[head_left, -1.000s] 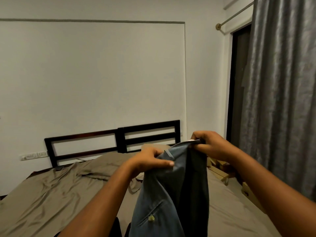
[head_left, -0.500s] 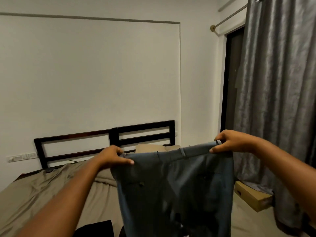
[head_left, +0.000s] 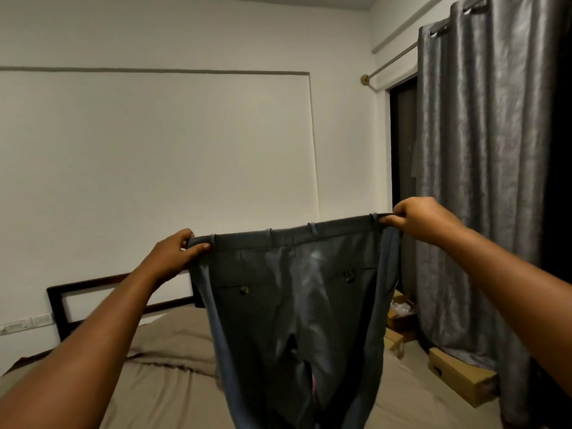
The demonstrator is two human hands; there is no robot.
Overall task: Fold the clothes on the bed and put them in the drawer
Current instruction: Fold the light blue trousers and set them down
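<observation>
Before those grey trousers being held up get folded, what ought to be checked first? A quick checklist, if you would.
1. Grip of left hand on one waistband end: ok.
2. Grip of right hand on the other end: ok.
3. The trousers spread open, waistband stretched: ok.
4. Legs hanging untwisted: cannot tell, hems are out of frame.
5. Bare sheet on the bed below for laying them down: ok.
6. Drawer ready: cannot tell, none in view.

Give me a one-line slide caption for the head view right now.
Left hand and right hand pinch the waistband ends of grey trousers, holding them spread above the bed.
</observation>
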